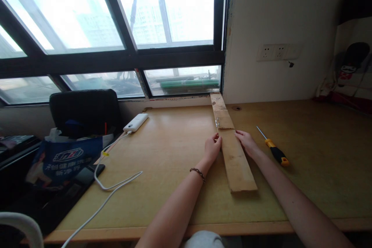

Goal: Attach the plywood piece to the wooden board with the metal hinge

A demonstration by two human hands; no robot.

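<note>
A long, pale wooden board lies lengthwise on the table, its far end near the window sill. A shorter wooden piece sits across it in the middle, with small shiny metal parts at its left edge, too small to make out. My left hand grips the board's left edge, fingers closed, just below those metal parts. On the opposite edge, my right hand holds the board between thumb and fingers. To the right of my right hand lies a screwdriver with a yellow and black handle.
The wooden table runs up to the window and wall. A white power bank with a white cable lies at left. Beyond the left edge stand a black chair and a blue bag. Sockets are on the wall.
</note>
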